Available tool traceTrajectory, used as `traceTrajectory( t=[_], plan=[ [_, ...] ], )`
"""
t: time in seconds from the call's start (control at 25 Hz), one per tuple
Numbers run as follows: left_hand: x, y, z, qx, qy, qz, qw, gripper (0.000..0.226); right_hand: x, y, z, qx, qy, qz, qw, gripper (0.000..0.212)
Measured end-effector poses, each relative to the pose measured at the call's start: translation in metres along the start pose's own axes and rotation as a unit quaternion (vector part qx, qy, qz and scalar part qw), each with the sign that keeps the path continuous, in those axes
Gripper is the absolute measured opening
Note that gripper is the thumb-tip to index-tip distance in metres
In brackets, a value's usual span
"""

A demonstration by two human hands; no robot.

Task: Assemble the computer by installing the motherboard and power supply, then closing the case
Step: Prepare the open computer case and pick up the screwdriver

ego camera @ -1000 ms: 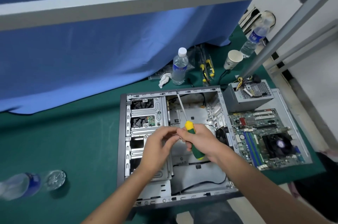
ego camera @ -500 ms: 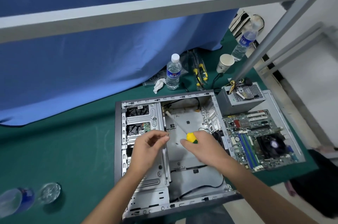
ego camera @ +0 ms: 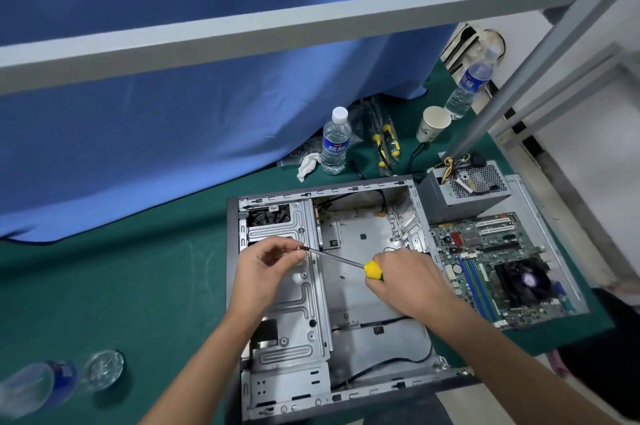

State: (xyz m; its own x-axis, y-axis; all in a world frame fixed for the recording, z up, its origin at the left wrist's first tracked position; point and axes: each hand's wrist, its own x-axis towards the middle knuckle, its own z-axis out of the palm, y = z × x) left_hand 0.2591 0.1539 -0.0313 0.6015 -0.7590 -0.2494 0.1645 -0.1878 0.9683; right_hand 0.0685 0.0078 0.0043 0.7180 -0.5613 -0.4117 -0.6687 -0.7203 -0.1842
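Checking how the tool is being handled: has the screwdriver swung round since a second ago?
Yes. The screwdriver shaft, earlier pointing up toward the case's far wall, now lies pointing left toward the drive cage.

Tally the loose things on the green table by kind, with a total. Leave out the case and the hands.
Water bottles: 3
Paper cups: 1
Power supplies: 1
Motherboards: 1
Crumpled tissues: 1
Yellow-and-black tools by the curtain: 2
Total: 9
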Motion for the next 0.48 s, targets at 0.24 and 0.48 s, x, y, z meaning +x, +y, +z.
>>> traceTrajectory(
  t=[0.24, 0.48],
  plan=[
    [0.001, 0.004, -0.006, 0.064, 0.012, 0.004, 0.998, 0.014, 0.002, -0.006, -0.011, -0.062, -0.014, -0.018, 0.998, 0.023],
    [-0.001, 0.004, -0.017, 0.303, -0.027, 0.135, 0.943, 0.01, 0.002, -0.015, -0.016, -0.119, -0.039, -0.032, 0.992, 0.018]
  ],
)
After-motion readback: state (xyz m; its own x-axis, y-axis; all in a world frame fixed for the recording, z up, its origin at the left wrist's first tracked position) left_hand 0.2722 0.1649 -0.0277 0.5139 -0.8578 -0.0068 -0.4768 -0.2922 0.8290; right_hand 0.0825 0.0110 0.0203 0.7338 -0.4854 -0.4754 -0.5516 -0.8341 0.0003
